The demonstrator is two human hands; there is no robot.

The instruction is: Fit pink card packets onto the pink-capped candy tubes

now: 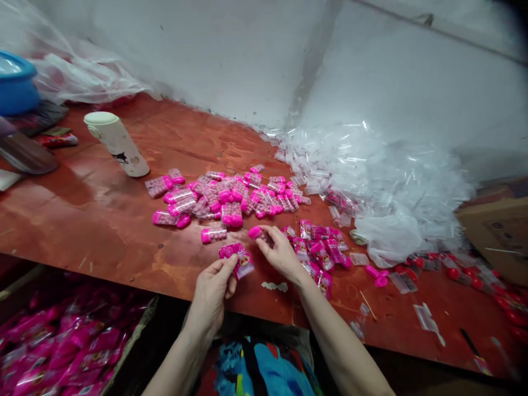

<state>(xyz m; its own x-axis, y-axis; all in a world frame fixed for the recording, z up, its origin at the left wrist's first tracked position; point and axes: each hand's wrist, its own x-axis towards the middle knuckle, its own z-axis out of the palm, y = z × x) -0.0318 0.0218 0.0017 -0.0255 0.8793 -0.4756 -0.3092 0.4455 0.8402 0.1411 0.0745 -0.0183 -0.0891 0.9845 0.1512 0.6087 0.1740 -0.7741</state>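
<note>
Two closed grips: my left hand [213,290] pinches a packet [245,265], my right hand [281,256] a tube [255,232]; smooth plastic could slip.

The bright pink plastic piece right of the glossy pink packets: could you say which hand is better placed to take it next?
Probably the right hand: it is nearer the piece, though holding a pink-capped clear tube. The left hand holds a pink printed packet farther away.

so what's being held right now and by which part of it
The left hand pinches a pink printed packet near its lower left edge; the right hand holds a pink-capped tube by its clear body, the cap sticking out.
</note>
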